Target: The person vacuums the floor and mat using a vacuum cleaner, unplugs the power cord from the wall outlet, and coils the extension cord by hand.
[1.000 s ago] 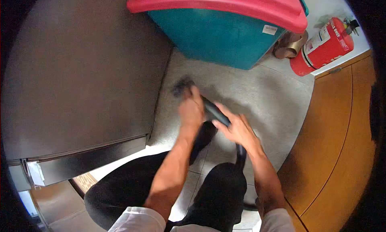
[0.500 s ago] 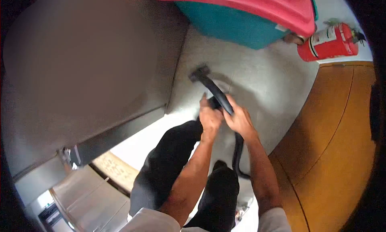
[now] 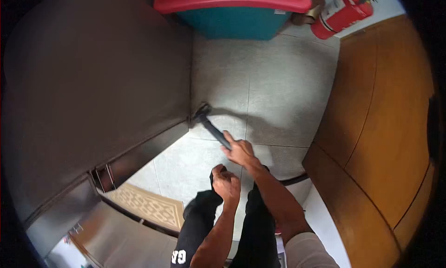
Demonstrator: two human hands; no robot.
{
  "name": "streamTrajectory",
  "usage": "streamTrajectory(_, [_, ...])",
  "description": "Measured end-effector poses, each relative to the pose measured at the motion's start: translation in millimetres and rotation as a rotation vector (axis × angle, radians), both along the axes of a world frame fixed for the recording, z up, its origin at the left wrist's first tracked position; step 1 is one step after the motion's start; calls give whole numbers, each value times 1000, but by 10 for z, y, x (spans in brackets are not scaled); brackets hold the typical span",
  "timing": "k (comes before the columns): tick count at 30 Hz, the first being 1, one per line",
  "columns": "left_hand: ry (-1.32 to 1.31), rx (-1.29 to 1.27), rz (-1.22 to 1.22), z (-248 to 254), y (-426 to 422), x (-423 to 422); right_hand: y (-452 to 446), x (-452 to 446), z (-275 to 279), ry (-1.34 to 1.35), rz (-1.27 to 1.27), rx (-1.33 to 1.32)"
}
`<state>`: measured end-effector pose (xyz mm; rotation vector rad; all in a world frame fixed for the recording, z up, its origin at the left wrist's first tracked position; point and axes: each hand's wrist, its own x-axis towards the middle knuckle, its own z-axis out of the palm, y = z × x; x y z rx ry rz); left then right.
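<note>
My right hand (image 3: 241, 152) is wrapped round the upper end of a black vacuum cleaner wand (image 3: 216, 132). The wand slants up and left, and its small nozzle (image 3: 203, 111) is by the floor close to the corner of the dark cabinet. My left hand (image 3: 226, 184) is closed in front of my left knee, below and left of the right hand. Something dark shows by its fingers, too hidden to name. A black hose (image 3: 295, 179) emerges to the right of my legs, and its run behind them is out of sight.
A dark brown cabinet (image 3: 102, 77) stands left, wooden panels (image 3: 371, 110) right. Ahead are a teal bin (image 3: 232, 24) with a pink lid (image 3: 232, 0), a brownish round object (image 3: 308, 12) and a red fire extinguisher (image 3: 341, 14). A patterned mat (image 3: 148, 205) lies lower left on the tiles.
The wand and nozzle have moved left and down toward the cabinet corner. My left hand has come away from the right hand, nearer my knee. The view has shifted.
</note>
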<state>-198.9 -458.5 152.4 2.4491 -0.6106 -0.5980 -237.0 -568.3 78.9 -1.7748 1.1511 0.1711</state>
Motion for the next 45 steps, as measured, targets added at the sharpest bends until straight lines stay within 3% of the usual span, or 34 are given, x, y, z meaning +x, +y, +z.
streamTrajectory(1, [-78,25,-102,-201,208,112,-39,128,66,35,10,-16])
streamTrajectory(2, [-21,26,-122,-98,211,241,62,91,95,35,-23,-48])
streamTrajectory(5, [153,-62,-178,378,47,446,524,-580,302,123,-133,-71])
streamTrajectory(7, [161,-155,-369,587,-20,574,1006,-954,473,215,-286,-41])
streamTrajectory(9, [281,-197,-542,1103,-249,412,1554,-1153,599,304,-506,-27])
streamTrajectory(11, [410,-171,-868,1582,-420,102,1970,-1226,702,359,-705,-42])
streamTrajectory(13, [477,-374,-1274,1895,-467,-422,2216,-1308,784,380,-863,114])
streamTrajectory(15, [326,-609,-1747,2537,-432,-998,2440,-1331,720,328,-951,87])
streamTrajectory(17, [233,-633,-2234,3098,-224,-1556,2566,-1394,709,263,-1085,27])
streamTrajectory(18, [220,-671,-2299,3220,-68,-1799,2616,-1428,711,235,-1161,-3])
streamTrajectory(20, [28,-1095,-2632,3412,251,-2296,2687,-1532,719,187,-1313,-66])
streamTrajectory(22, [-160,-1473,-2641,3300,507,-2766,2763,-1637,794,155,-1459,-97])
streamTrajectory(25, [-1088,-1218,-2538,3195,398,-3246,2869,-1701,1014,156,-1620,15])
streamTrajectory(27, [-1624,-752,-2679,3207,338,-3334,2884,-1711,1162,151,-1689,130])
streamTrajectory(32, [-1547,-603,-2388,3291,611,-3241,3134,-1640,919,226,-2055,80])
streamTrajectory(34, [-1553,-463,-2367,3328,654,-3049,3265,-1692,807,212,-2051,98])
streamTrajectory(37, [-979,-695,-2385,3356,633,-2633,3400,-1914,751,211,-1980,98])
streamTrajectory(41, [-322,-545,-2320,3220,630,-1817,3041,-2395,486,150,-2011,-161])
streamTrajectory(42, [-236,-331,-2177,3172,675,-1519,2854,-2553,452,84,-2060,-122])
streamTrajectory(43, [-146,-7,-1864,3110,712,-1232,2680,-2699,443,18,-2105,-80])
streamTrajectory(45, [-59,-133,-1476,2797,500,-750,2457,-2998,502,7,-2058,-30])
